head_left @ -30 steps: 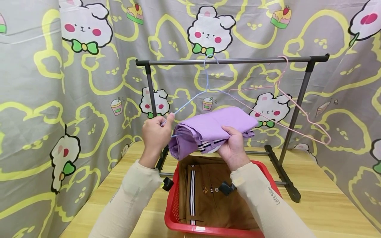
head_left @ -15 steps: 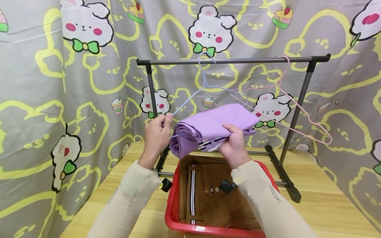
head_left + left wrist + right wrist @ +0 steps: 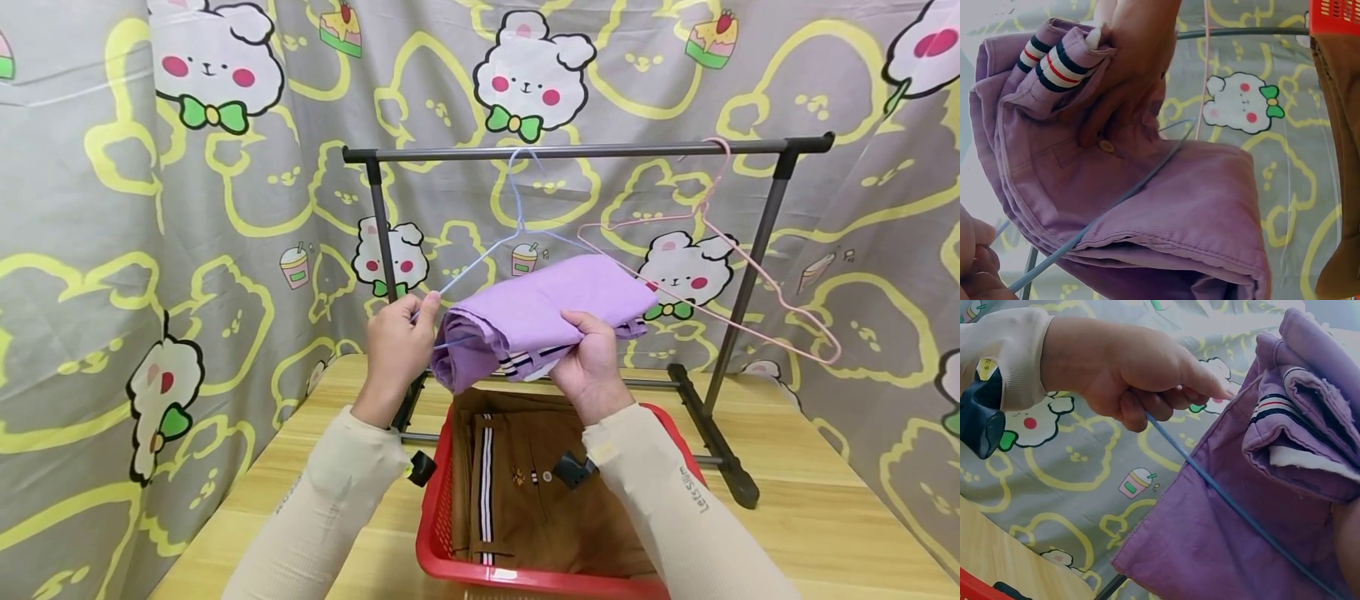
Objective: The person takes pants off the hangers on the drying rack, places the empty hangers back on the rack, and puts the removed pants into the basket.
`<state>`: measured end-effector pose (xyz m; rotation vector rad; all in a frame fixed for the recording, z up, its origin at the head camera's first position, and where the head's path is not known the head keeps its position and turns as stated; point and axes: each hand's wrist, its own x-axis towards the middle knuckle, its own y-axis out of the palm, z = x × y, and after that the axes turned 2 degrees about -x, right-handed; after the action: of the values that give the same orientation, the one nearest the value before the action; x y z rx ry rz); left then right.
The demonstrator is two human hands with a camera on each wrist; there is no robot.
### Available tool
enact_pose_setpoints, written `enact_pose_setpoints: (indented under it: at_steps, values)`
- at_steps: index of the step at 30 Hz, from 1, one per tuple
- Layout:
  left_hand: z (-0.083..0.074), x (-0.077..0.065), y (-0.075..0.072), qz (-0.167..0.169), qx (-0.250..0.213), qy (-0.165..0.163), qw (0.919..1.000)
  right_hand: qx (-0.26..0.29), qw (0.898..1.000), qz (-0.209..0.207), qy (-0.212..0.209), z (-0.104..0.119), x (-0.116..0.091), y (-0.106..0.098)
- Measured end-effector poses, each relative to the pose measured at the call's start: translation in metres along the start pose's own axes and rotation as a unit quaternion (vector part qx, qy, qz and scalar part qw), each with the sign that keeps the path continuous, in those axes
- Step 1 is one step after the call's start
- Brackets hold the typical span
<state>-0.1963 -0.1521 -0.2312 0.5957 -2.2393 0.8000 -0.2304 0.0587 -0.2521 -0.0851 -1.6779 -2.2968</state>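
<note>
In the head view my left hand (image 3: 400,342) grips the left end of a blue wire hanger (image 3: 480,260), its thumb against the wire. Folded purple trousers (image 3: 547,304) with a striped trim hang over the hanger's lower bar, which enters the fold at the left. My right hand (image 3: 590,362) pinches the trousers near their striped edge, thumb on top. A button and the blue bar crossing the purple cloth (image 3: 1197,200) show in the left wrist view. The hanger's hook overlaps the rack's rail; whether it touches cannot be told. The right hanger end is hidden behind the cloth.
A dark metal rack (image 3: 615,152) stands on the wooden table (image 3: 817,500), with a pink hanger (image 3: 780,300) on its rail at right. Below my hands sits a red basket (image 3: 431,542) holding brown trousers (image 3: 558,525). A patterned curtain (image 3: 225,208) surrounds the table.
The blue hanger's hook rises slightly above the rail, then drops to the rail's height. The purple trousers have shifted a little up and right. Both hands keep their grips.
</note>
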Motion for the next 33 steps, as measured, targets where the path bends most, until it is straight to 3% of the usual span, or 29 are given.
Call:
enact_pose_setpoints:
  at_steps: [14,23,33]
  values:
    - [0.0037,-0.0029,0.0033,-0.006,0.007,0.006,0.9999,0.009,1.0,0.005,-0.018,0.0021,-0.0022,0.0031]
    - [0.0053,-0.0029,0.0043,-0.005,0.005,-0.002,1.0,0.048,0.999,0.005,-0.015,0.0045,-0.0017,0.0067]
    - [0.0074,-0.0016,0.0036,-0.003,0.006,-0.001,1.0,0.053,0.998,0.027,-0.025,0.005,-0.0001,0.0088]
